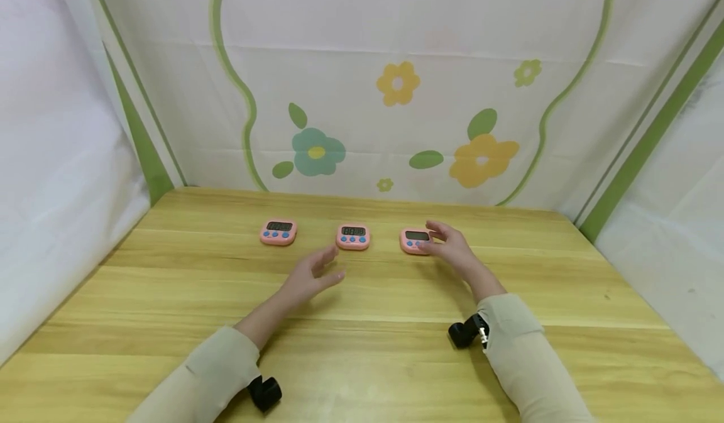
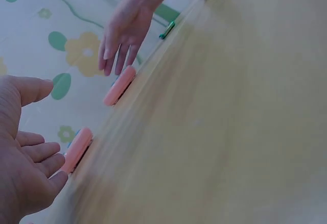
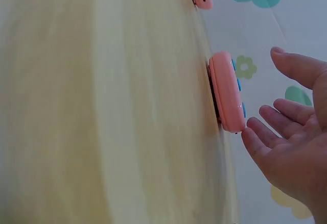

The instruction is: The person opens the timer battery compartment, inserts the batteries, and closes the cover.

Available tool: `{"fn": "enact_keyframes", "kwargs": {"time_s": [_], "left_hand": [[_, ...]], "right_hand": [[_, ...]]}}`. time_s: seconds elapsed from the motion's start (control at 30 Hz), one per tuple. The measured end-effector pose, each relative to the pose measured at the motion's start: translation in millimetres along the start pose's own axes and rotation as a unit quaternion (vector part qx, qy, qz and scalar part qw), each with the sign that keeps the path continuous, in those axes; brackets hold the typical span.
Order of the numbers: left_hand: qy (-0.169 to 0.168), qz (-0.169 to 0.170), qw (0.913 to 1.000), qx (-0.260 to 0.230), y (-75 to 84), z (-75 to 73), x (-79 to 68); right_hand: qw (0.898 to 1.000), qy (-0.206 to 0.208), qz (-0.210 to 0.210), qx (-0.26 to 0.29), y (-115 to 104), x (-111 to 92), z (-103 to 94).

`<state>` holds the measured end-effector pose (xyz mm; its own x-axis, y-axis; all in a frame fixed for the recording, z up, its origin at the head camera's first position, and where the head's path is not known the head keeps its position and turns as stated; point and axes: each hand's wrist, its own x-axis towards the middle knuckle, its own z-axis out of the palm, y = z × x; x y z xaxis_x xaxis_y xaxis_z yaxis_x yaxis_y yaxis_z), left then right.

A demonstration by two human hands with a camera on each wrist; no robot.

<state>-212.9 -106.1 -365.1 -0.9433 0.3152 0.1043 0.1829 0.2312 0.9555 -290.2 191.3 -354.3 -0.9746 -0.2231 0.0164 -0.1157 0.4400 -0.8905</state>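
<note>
Three pink timers with blue buttons lie in a row near the back of the table. The left timer and the middle timer show digits; the screen of the right timer looks blank. My left hand, fingers spread and holding nothing, is just in front of the middle timer. At the right timer's right side is my right hand, its thumb overlapping the edge in the head view. Fingertips appear close to the timer's end in the right wrist view; I cannot tell if they touch.
The wooden table meets a white flowered cloth behind, with cloth walls at both sides. Black cameras are strapped to both wrists. A small green thing shows at the table's edge in the left wrist view.
</note>
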Motion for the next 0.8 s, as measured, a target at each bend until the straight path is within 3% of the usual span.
{"fn": "enact_keyframes", "kwargs": {"time_s": [0.13,0.47,0.6,0.8], "left_hand": [[0.000,-0.010,0.9995,-0.029,4.7,2.7,-9.2],[0.006,-0.009,0.9990,-0.044,-22.7,3.2,-3.7],[-0.007,-0.014,0.9989,-0.044,-19.0,4.2,-2.1],[-0.030,-0.017,0.9982,-0.050,-1.3,5.0,-6.7]], "right_hand": [[1.000,0.009,0.015,0.021,7,8,2.3],[0.998,0.003,0.018,0.052,23,15,2.8],[0.998,0.002,0.010,0.061,27,13,0.5],[0.999,-0.005,0.013,0.044,32,12,1.1]]}}
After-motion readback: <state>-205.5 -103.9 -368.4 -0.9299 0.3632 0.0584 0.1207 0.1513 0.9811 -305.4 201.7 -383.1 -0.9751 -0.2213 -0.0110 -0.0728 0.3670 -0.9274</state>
